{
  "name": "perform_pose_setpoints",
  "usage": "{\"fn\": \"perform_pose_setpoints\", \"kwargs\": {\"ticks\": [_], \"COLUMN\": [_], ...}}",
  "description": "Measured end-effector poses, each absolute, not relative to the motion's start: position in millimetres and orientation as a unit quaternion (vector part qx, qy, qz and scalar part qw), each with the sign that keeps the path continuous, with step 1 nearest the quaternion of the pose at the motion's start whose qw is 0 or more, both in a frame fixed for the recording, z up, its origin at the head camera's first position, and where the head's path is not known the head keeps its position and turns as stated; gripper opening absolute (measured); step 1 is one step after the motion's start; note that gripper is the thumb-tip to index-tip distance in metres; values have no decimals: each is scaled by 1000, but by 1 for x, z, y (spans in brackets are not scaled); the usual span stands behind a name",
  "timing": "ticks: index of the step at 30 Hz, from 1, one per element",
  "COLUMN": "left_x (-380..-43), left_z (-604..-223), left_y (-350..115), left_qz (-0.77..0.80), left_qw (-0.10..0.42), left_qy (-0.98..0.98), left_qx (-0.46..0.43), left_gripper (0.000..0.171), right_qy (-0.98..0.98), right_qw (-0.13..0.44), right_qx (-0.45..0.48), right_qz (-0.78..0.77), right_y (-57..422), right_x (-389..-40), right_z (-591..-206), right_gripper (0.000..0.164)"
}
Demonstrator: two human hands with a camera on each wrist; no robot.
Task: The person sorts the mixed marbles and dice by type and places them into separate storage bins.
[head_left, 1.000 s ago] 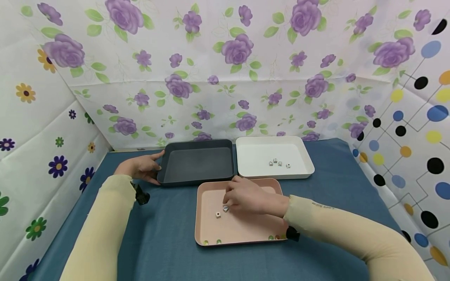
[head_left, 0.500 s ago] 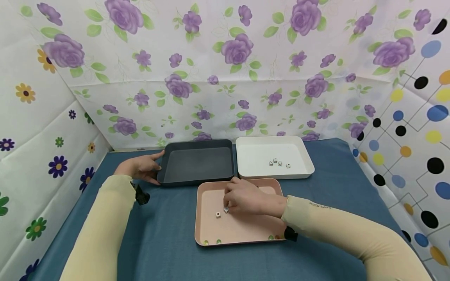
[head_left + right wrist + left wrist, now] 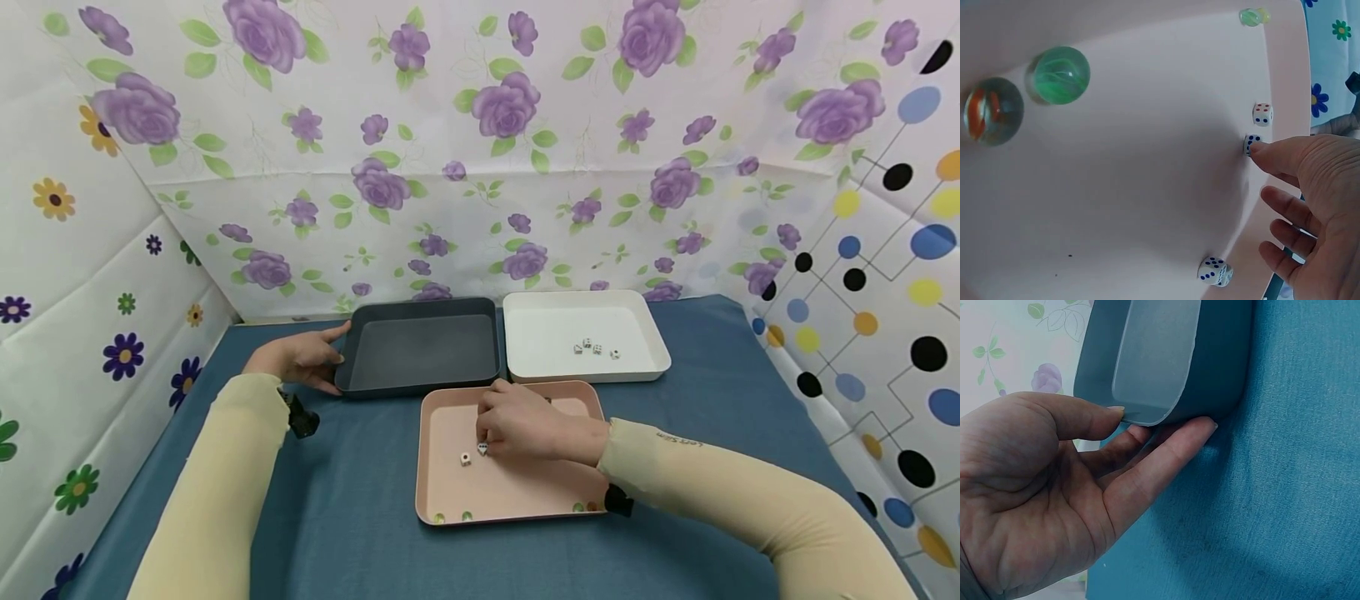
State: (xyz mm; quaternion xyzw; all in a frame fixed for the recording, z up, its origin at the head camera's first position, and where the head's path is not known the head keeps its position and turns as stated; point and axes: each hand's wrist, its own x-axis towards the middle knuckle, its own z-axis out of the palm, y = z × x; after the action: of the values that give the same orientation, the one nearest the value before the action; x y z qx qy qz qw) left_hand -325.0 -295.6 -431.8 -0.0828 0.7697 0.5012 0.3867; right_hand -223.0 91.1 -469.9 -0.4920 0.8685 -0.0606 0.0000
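My left hand (image 3: 303, 358) holds the left end of a dark grey tray (image 3: 1219, 369), thumb at the rim and fingers against the outer wall. Over a pink tray (image 3: 442, 492), my right hand (image 3: 525, 421) pinches a small white die (image 3: 1249, 143) with blue pips. The thumb covers part of this die, and the index finger is mostly hidden behind the thumb. Another die (image 3: 1262, 114), with red and blue pips, lies right beside it. Lower in the right wrist view, two more dice (image 3: 1212, 270) overlap near the tray wall.
Behind the pink tray stands a white tray (image 3: 540, 325) with several dice (image 3: 597, 350) in it. Glass marbles lie along the pink tray's near edge, among them a green one (image 3: 1062, 75) and one with orange swirls (image 3: 994, 111). Patterned cloth (image 3: 480, 208) walls the blue table (image 3: 360, 517).
My right hand has shifted slightly toward me, and the die at its fingertips has turned and moved a little with it. The left hand and the trays stay put.
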Motion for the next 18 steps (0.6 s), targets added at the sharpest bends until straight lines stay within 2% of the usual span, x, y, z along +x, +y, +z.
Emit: {"fn": "perform_pose_setpoints", "kwargs": {"ticks": [13,18], "left_x": [-325,-326], "left_z": [-431,-431], "left_y": [-296,-296], "left_qz": [504,503], "left_qw": [389,390], "left_qy": [766,767], "left_qx": [-85,-87], "left_gripper": [81,81], "right_qy": [866,867], "right_qw": [-36,-30], "right_qx": [-496,-493], "right_qz": [-46,-64], "right_y": [93,99], "right_x": [-227,-229], "right_z": [-466,-459], "right_gripper": [10,8]}}
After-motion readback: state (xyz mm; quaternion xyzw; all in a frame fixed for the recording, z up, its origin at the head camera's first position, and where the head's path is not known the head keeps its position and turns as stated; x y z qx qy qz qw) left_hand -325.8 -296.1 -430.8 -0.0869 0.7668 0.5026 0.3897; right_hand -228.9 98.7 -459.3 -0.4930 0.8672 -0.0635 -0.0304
